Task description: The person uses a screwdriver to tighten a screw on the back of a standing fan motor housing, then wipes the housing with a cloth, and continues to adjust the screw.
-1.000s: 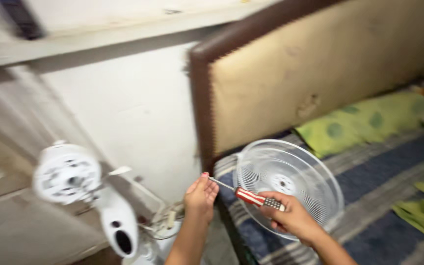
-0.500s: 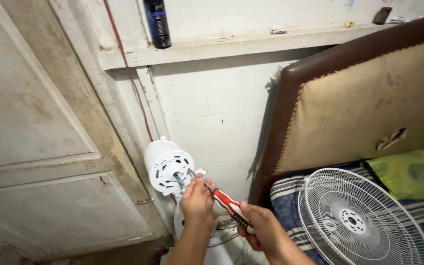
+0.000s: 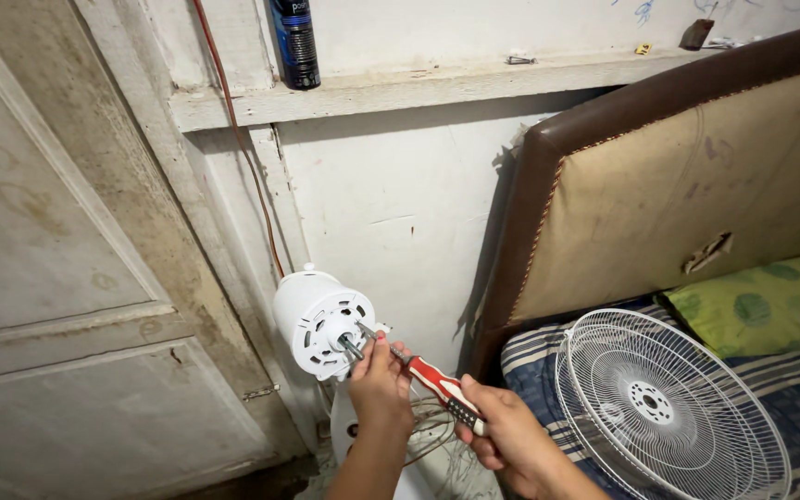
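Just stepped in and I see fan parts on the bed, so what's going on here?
A person is working on a white fan motor housing by the wall. The right hand holds a red-handled screwdriver with its tip at the front of the housing, while the left hand steadies things beside the bare motor shaft. No blade or grille is on the motor; a white fan grille lies on the bed.

Fan motor housing (image 3: 318, 321): was white.
Screwdriver handle (image 3: 444, 391): was red with black and white bands.
Fan grille (image 3: 667, 407): was white wire.
Headboard (image 3: 687, 185): was tan with a dark brown border.
Pillow (image 3: 770, 306): was green, patterned with darker spots.
Bed cover (image 3: 534, 356): was blue-and-white striped.
Can (image 3: 294, 42): was dark blue.
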